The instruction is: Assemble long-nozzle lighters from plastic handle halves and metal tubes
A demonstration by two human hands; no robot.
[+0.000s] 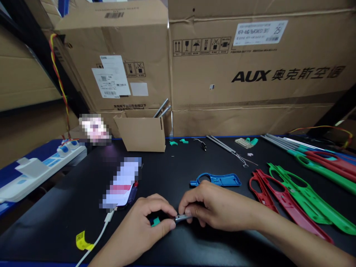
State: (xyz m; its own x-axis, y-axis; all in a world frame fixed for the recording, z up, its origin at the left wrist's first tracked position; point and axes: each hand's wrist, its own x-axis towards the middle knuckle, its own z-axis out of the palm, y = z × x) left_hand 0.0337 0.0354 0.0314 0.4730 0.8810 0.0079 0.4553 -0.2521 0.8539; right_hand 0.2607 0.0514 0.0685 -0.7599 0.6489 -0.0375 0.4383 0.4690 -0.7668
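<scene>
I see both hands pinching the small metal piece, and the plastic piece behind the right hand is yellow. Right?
Almost! The plastic piece behind the right hand is blue, not yellow, as the head view shows. That hand and the left hand do have the small metal piece in their grip.

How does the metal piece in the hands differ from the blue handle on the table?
The metal piece is pinched by the left hand and right hand; the blue handle lies on the black table. The metal piece is silvery grey, the blue handle bright blue. The metal piece's visible part is slim; the blue handle is wider, with a ring-shaped opening.
</scene>
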